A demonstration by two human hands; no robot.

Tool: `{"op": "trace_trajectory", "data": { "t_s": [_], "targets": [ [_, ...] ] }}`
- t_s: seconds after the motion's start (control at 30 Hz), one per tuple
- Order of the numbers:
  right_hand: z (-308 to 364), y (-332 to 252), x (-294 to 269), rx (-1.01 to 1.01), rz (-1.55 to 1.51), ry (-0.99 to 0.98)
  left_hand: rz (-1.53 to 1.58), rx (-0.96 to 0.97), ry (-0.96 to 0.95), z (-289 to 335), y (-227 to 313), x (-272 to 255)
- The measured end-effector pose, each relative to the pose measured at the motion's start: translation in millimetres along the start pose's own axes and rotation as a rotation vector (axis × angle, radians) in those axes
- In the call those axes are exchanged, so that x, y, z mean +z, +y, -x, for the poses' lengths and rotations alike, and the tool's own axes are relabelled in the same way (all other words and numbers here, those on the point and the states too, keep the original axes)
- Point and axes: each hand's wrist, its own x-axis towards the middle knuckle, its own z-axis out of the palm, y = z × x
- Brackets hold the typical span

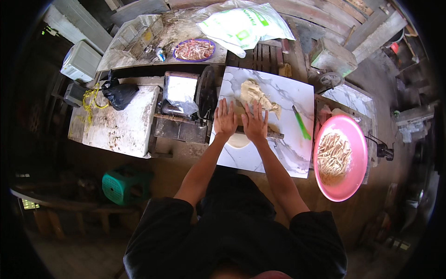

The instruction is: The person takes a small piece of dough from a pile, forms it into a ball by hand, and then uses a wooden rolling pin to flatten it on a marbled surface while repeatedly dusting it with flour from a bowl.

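Note:
My left hand (225,120) lies palm down with its fingers stretched out. Beside it, my right hand (254,122) is flat too, fingers spread. Both rest over a dark rod like a rolling pin (275,135), whose right end sticks out past my right hand. A flattened round of pale dough (238,141) shows on the near side of the rod. Just beyond my fingertips is an uneven lump of dough (255,94). All of this is on a white marble-patterned board (283,160). A knife with a green handle (302,123) lies to the right of the dough.
At the right stands a pink basin (357,158) of pale dough strips. A hand-cranked roller machine (183,93) adjoins the board's left side. Farther left are a black plastic bag (120,93) and a green stool (121,185). A purple-rimmed plate (194,50) and a white sack (246,28) lie behind.

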Motion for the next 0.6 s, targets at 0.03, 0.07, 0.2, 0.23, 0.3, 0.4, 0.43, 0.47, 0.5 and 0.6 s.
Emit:
{"op": "trace_trajectory", "data": {
  "t_s": [0.03,0.07,0.2,0.23,0.3,0.4,0.43,0.47,0.5,0.6],
  "targets": [
    [7.0,-3.5,0.3,0.009,0.003,-0.014,0.009,0.007,-0.028,6.6,-2.1,-2.1],
    [15.4,-6.6,-0.3,0.015,-0.017,-0.032,0.02,0.012,-0.049,13.1,-3.5,-4.2],
    [58.2,-20.9,-5.8,0.024,-0.072,-0.071,-0.017,0.119,-0.008,55.5,-4.7,-23.8],
    [63.6,-23.7,-8.7,0.034,-0.072,-0.063,-0.018,0.131,-0.007,59.4,-6.5,-26.4],
    [72.2,-24.5,-21.3,-0.004,-0.155,-0.102,0.076,0.105,-0.027,65.0,-5.8,-27.3],
    [79.1,-11.5,-12.5,0.075,-0.159,-0.073,0.135,0.109,-0.004,65.2,-8.5,-26.2],
    [77.4,-3.6,-9.5,0.078,-0.153,-0.064,0.146,0.116,0.009,61.2,-9.1,-24.6],
    [77.8,2.1,-10.2,0.044,-0.138,-0.042,0.099,0.121,-0.024,61.1,-10.8,-22.8],
    [77.8,6.1,-10.1,0.009,-0.123,-0.021,0.081,0.124,-0.044,61.5,-11.8,-21.2],
    [66.5,13.7,-13.8,-0.028,-0.146,-0.002,0.099,0.086,-0.065,50.9,-12.5,-20.1]
  ]
}}
